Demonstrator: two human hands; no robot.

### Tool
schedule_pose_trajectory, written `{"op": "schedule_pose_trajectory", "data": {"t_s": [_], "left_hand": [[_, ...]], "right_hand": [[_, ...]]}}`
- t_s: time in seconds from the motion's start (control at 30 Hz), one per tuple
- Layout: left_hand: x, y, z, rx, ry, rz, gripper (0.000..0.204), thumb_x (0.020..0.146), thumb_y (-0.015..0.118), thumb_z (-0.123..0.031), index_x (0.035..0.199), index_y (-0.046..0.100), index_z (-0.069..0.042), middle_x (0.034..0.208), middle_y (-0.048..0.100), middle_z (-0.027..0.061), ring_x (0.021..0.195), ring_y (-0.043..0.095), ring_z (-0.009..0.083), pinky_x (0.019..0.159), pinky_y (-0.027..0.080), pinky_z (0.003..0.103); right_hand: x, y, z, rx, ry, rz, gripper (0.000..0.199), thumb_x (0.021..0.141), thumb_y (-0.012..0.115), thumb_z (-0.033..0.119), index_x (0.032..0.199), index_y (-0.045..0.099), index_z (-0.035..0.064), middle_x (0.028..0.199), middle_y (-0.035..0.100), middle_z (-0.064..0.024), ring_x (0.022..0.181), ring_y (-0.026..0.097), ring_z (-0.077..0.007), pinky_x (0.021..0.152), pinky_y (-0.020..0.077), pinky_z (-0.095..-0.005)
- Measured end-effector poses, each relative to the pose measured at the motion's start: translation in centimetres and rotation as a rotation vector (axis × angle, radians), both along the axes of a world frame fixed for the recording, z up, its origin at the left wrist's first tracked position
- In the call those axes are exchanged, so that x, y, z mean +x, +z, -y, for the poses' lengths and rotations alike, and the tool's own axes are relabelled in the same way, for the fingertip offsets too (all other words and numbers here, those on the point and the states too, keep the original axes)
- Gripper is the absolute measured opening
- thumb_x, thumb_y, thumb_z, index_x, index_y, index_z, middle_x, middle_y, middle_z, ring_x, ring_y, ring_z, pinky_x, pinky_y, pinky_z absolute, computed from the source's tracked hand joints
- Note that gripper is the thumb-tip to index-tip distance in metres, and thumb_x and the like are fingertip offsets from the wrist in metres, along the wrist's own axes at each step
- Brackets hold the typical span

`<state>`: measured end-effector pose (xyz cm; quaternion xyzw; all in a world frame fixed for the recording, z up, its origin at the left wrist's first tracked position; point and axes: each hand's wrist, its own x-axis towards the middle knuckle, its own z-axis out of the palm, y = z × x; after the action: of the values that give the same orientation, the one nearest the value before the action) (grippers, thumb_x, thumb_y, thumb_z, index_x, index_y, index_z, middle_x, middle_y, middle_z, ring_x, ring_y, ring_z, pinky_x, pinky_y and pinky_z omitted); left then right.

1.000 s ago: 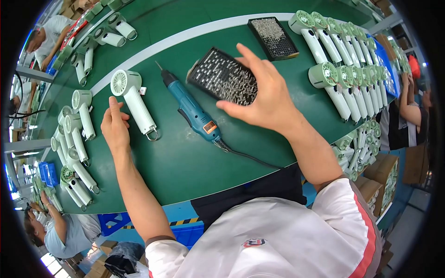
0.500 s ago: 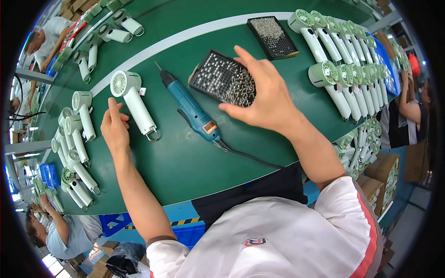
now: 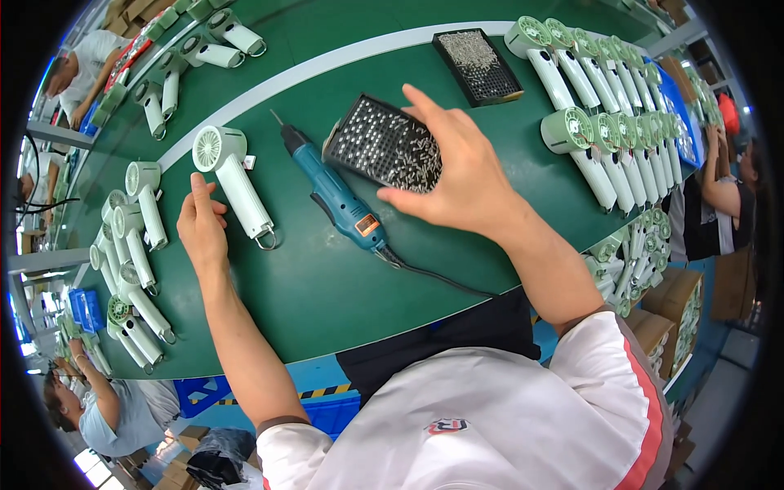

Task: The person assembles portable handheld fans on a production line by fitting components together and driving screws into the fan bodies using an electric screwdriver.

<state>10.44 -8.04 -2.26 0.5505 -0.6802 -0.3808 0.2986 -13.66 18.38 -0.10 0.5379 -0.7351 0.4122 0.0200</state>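
My right hand (image 3: pixel 469 175) grips the right end of a black screw tray (image 3: pixel 347 163), thumb on its near side and fingers on its far side. Small silver screws sit in its holes, and loose ones lie heaped toward my palm. My left hand (image 3: pixel 202 224) holds nothing; its index finger is stretched out and the other fingers are loosely bent. Just right of it lies a pale green handheld fan (image 3: pixel 245 196) with a round grille and a metal loop. Between the fan and the tray lies a teal electric screwdriver (image 3: pixel 339 196), its cord trailing to the near edge.
A second black tray of screws (image 3: pixel 478 65) lies at the back. Rows of fans (image 3: pixel 592 163) with exposed insides stand on the right, and several more fans (image 3: pixel 139 237) lie at the left. Co-workers sit at both sides; a white strip (image 3: pixel 343 59) crosses the green table (image 3: pixel 327 302).
My right hand and the screw tray have shifted slightly left, and the loose screws have spread across the tray. Fans on the far line at upper left have moved right. My left hand stays put.
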Motion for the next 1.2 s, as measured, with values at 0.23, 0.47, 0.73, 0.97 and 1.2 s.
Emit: {"op": "schedule_pose_trajectory", "data": {"t_s": [0.23,0.47,0.73,0.97,1.2], "left_hand": [[-0.1,0.1,-0.3,-0.015,-0.011,0.007,0.072,0.100,0.055,-0.066,0.117,0.072,0.002,0.072,0.055,-0.0021,0.058,0.044,0.0053,0.046,0.029,0.023],[-0.1,0.4,-0.1,0.001,0.002,-0.001,0.072,0.100,0.055,-0.066,0.117,0.073,0.002,0.073,0.055,-0.0021,0.058,0.044,0.0054,0.047,0.029,0.023],[-0.4,0.6,-0.4,0.002,0.011,0.001,0.071,0.101,0.054,-0.065,0.116,0.073,0.002,0.072,0.055,-0.0013,0.058,0.044,0.0062,0.047,0.030,0.024],[0.0,0.2,-0.5,-0.026,-0.006,-0.022,0.069,0.101,0.054,-0.064,0.110,0.073,0.002,0.071,0.057,0.0000,0.056,0.046,0.0073,0.047,0.033,0.025],[4.2,2.6,-5.2,-0.339,0.140,-0.411,0.047,0.110,0.050,-0.042,0.108,0.072,0.000,0.069,0.052,-0.0035,0.057,0.043,0.0054,0.050,0.032,0.022]], "right_hand": [[-0.5,-0.1,-0.2,-0.029,-0.015,-0.017,0.105,0.063,0.095,0.024,0.152,0.044,0.0003,0.122,0.068,-0.0193,0.110,0.064,-0.0338,0.097,0.0526,-0.0431],[-0.4,0.2,0.2,-0.015,-0.034,0.010,0.105,0.063,0.095,0.024,0.152,0.044,-0.0001,0.123,0.068,-0.0197,0.109,0.064,-0.0340,0.097,0.0528,-0.0428],[-0.6,-0.2,-0.1,0.028,-0.022,-0.027,0.105,0.062,0.095,0.023,0.151,0.045,-0.0004,0.124,0.067,-0.0193,0.107,0.063,-0.0336,0.095,0.0526,-0.0427],[-0.6,-0.2,-0.3,0.138,-0.068,-0.105,0.102,0.064,0.093,0.025,0.150,0.045,-0.0008,0.115,0.066,-0.0183,0.105,0.061,-0.0340,0.093,0.0496,-0.0445],[-0.1,-0.9,0.6,0.146,0.024,-0.120,0.100,0.068,0.090,0.026,0.152,0.042,-0.0004,0.125,0.065,-0.0179,0.113,0.059,-0.0362,0.099,0.0467,-0.0471]]}}
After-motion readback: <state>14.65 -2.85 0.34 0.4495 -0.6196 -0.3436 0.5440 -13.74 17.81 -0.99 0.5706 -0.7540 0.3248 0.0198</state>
